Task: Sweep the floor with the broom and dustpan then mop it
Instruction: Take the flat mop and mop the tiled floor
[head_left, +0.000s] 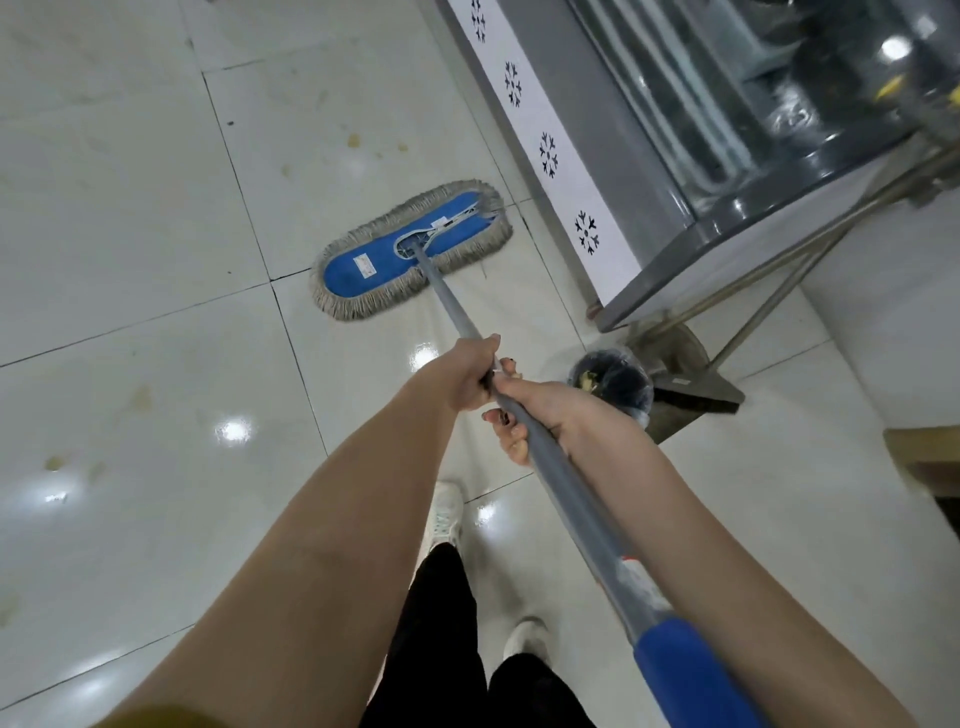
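Observation:
A flat mop with a blue pad and grey fringe (410, 248) lies on the white tiled floor (156, 218), angled toward a freezer. Its grey pole (452, 306) runs back to me and ends in a blue grip at the lower right. My left hand (462, 376) grips the pole from the left. Just behind it, my right hand (540, 415) wraps the pole from the right. Yellowish stains (354, 140) dot the tiles beyond the mop and to my left. A broom and dustpan (685, 384) stand against the freezer's corner.
A grey display freezer (649, 171) with a white snowflake strip fills the upper right. A small bin with a black bag (610, 382) sits at its corner. A wooden edge (924, 457) shows at the right. My white shoes (444, 514) are below the hands.

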